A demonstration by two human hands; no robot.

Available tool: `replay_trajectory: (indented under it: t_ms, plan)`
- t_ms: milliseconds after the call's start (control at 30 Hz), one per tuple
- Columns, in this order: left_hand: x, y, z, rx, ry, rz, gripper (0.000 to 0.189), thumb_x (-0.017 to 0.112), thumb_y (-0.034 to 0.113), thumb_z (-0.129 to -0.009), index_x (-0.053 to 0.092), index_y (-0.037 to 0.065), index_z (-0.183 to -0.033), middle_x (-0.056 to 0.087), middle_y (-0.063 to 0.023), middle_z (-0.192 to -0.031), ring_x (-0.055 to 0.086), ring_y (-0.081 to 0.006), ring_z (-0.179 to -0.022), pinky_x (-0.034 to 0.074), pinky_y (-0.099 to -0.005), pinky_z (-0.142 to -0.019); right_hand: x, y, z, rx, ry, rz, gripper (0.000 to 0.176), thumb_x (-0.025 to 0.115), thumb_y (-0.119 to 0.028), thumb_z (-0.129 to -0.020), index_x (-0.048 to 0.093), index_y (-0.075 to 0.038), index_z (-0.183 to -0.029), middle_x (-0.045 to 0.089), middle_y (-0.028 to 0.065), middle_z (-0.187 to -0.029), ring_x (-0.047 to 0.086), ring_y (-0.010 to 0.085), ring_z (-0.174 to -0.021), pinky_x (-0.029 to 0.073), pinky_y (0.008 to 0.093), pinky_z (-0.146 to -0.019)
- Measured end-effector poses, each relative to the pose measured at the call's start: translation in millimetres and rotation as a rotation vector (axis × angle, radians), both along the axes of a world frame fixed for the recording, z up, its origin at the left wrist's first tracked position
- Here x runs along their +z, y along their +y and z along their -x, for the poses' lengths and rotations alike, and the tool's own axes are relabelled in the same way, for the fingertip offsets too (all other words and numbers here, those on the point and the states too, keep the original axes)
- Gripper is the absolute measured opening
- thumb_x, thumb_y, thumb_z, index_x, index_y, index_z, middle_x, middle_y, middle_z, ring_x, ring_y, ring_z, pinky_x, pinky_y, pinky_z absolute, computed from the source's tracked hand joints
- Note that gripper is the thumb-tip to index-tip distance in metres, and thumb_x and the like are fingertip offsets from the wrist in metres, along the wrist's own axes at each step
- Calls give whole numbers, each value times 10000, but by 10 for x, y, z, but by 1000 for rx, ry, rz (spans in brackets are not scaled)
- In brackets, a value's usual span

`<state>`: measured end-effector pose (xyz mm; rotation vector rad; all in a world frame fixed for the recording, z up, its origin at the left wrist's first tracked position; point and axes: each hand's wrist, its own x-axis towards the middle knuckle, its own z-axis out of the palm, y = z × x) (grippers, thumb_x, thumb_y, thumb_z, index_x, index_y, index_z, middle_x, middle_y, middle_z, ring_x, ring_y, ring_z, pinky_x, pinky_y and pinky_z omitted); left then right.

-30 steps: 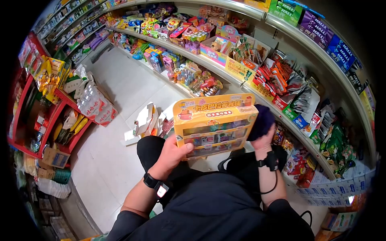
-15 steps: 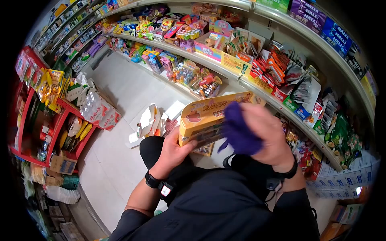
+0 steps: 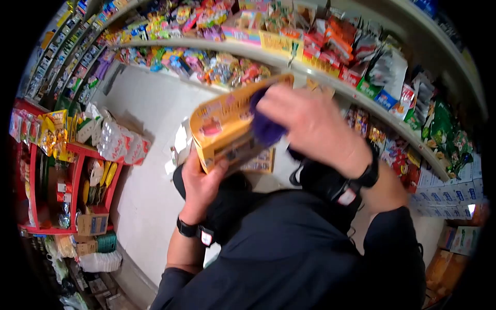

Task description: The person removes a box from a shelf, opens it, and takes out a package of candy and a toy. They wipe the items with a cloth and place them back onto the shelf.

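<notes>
In the head view, my left hand (image 3: pixel 201 178) grips the lower left corner of an orange-yellow cardboard display box (image 3: pixel 219 121), thumb on its front. The box is tilted, its printed raised panel facing up and its right end farther away. My right hand (image 3: pixel 310 121) is closed on a dark purple cloth (image 3: pixel 266 126), pressed against the right part of the box. Some of the box's front and its contents are covered by the cloth and blurred. Below the box, a flat printed carton (image 3: pixel 258 161) lies on the floor.
Curved shelves (image 3: pixel 330 77) with candy and snack packs run along the far and right sides. A red rack (image 3: pixel 77 178) with bagged goods stands at left. White opened cardboard (image 3: pixel 182 142) lies on the pale floor (image 3: pixel 139 196), partly behind the box. Blue-white cartons (image 3: pixel 449 194) are stacked at right.
The box has moved left and upward in view, held by my left hand. My right hand and the purple cloth have shifted left across it. The camera view has also shifted.
</notes>
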<state>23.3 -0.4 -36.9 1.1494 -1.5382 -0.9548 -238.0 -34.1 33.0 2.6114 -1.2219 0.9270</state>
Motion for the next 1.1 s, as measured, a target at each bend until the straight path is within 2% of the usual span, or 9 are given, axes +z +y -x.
replay_trajectory:
  t_ms: [167, 267, 333, 400, 500, 667, 833, 967, 1100]
  plan:
    - [-21, 15, -116, 11, 70, -1, 366, 675, 83, -866, 569, -17, -1202, 660, -61, -1066, 614, -136, -950, 494, -280, -854, -596, -425, 828, -199, 50, -26, 271, 616, -71, -770, 659, -104, -1036, 644, 83, -985, 634, 318, -934, 524, 405, -780]
    - [-29, -3, -172, 7, 205, 56, 374, 701, 102, -871, 557, -4, -1200, 658, -64, -1088, 610, -119, -926, 497, -271, -819, -624, -424, 1085, -261, -302, -141, 440, 601, -32, -737, 637, -70, -1174, 676, 121, -1071, 662, 267, -988, 512, 305, -880]
    - [18, -11, -167, 6, 165, 151, 415, 723, 121, -868, 543, -10, -1218, 651, -66, -1116, 608, -125, -953, 491, -272, -845, -408, -254, 1063, -185, -629, -398, 406, 655, -38, -825, 599, 9, -1224, 665, 43, -1113, 618, 122, -1005, 473, 256, -899]
    - [41, -44, -141, -3, 195, 161, 436, 739, 136, -864, 543, -13, -1223, 646, -69, -1131, 603, -133, -992, 482, -278, -876, -254, -140, 964, -199, -661, -362, 389, 649, -27, -839, 606, -1, -1225, 662, 32, -1114, 608, 94, -993, 473, 242, -890]
    - [102, -34, -58, 7, 143, 181, 434, 737, 131, -864, 545, -15, -1225, 645, -74, -1140, 597, -142, -1028, 473, -292, -902, -57, -71, 751, -103, -459, -122, 392, 654, -19, -824, 599, 3, -1211, 646, 46, -1109, 606, 125, -1018, 460, 261, -901]
    - [194, 15, 94, -7, -136, 293, 403, 740, 104, -849, 569, -23, -1190, 665, -88, -1096, 619, -137, -994, 489, -290, -862, -128, -117, 412, -305, -97, 23, 318, 607, -91, -782, 598, -22, -1092, 584, 117, -1120, 603, 352, -989, 498, 374, -812]
    - [223, -45, 238, 49, -388, 302, 345, 762, 74, -782, 632, 14, -1096, 678, -129, -881, 680, -249, -799, 517, -317, -726, -182, -11, 54, -141, -110, -81, 320, 646, -37, -717, 605, -28, -1035, 586, 125, -1114, 603, 365, -968, 505, 411, -799]
    - [-61, -199, 206, 88, -510, 245, 335, 740, 122, -811, 633, 27, -1114, 665, -174, -900, 669, -295, -816, 519, -355, -727, -135, 196, -385, -18, -188, -138, 226, 668, -76, -721, 592, -41, -931, 583, 111, -1035, 630, 312, -896, 530, 389, -729]
    - [-531, -372, 148, -79, -220, 285, 328, 645, 196, -899, 593, 47, -1187, 680, -75, -989, 654, -242, -828, 530, -340, -749, -252, 310, -695, 360, -324, -37, 240, 670, -85, -715, 595, -68, -943, 575, 82, -1000, 643, 299, -821, 542, 374, -640]
